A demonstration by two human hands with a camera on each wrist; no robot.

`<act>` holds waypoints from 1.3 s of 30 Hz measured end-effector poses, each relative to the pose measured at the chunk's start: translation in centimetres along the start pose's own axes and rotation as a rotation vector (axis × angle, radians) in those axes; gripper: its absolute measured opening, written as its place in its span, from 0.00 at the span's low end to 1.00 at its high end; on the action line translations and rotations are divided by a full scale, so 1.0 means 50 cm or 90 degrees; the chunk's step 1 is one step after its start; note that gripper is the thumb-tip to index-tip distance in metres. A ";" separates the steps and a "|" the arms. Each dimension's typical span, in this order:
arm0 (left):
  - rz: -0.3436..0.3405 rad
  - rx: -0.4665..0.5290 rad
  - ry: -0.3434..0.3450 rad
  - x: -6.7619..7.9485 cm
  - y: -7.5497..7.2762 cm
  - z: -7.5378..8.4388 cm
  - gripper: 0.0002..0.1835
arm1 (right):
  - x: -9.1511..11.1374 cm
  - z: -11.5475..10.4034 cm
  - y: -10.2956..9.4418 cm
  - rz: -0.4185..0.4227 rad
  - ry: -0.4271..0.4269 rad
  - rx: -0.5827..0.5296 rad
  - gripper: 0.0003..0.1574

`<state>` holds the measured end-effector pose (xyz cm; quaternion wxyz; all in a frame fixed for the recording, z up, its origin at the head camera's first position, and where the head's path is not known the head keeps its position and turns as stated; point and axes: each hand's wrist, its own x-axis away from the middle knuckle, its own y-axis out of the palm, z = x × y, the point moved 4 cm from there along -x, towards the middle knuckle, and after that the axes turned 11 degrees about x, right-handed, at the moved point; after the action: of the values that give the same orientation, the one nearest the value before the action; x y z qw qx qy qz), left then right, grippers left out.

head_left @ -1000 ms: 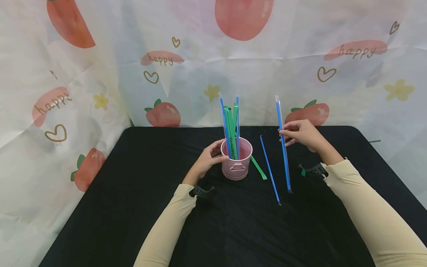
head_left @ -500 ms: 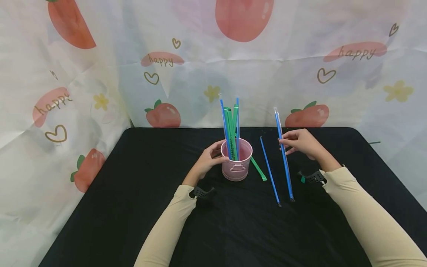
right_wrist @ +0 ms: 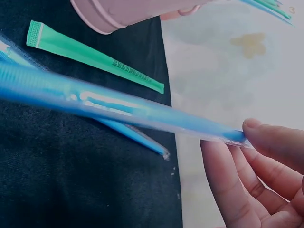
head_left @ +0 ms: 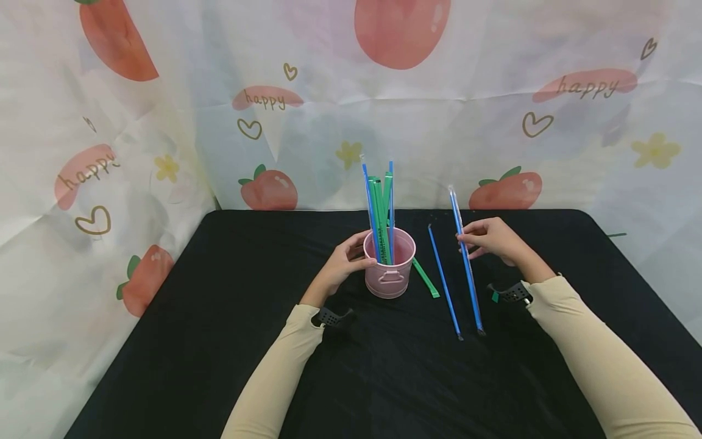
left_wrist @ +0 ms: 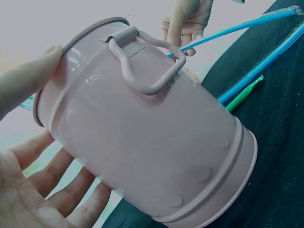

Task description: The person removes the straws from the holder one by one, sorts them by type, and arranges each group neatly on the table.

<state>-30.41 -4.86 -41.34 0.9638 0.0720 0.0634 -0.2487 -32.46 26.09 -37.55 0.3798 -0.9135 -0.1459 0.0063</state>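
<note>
In the head view my left hand (head_left: 344,262) holds a small pink bucket (head_left: 387,288) upright on the table, thumb at the rim and fingers along its side. Inside it stand green stick sachets (head_left: 379,213) and blue wrapped straws (head_left: 367,195). My right hand (head_left: 492,239) pinches a blue straw (head_left: 470,286) in a clear wrapper between thumb and fingers, its lower end pointing toward me at the table. The right wrist view shows this straw (right_wrist: 128,107) crossing in front of another blue straw (right_wrist: 137,137). Whether the held straw touches the table is unclear.
Between bucket and right hand, a second blue straw (head_left: 445,286) lies on the black tablecloth (head_left: 351,378). A green stick sachet (head_left: 426,279) lies beside the bucket, partly hidden by it. Behind the table hangs a fruit-patterned curtain (head_left: 323,140).
My right hand has come down and slightly left with the blue straw, whose lower end moved nearer me. The left hand and bucket stay in place.
</note>
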 end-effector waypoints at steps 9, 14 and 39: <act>0.004 -0.003 -0.003 -0.001 0.000 -0.001 0.33 | -0.003 0.009 0.012 -0.019 0.004 -0.007 0.23; 0.005 -0.005 -0.004 0.000 0.001 -0.002 0.34 | -0.009 0.017 0.019 -0.026 0.004 -0.002 0.23; 0.012 -0.001 -0.022 -0.002 0.003 0.003 0.32 | -0.033 0.055 0.054 -0.045 0.044 -0.002 0.23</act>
<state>-30.43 -4.72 -41.17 0.9671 0.0674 0.0467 -0.2409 -33.69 25.72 -41.54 0.3833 -0.9079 -0.1650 -0.0390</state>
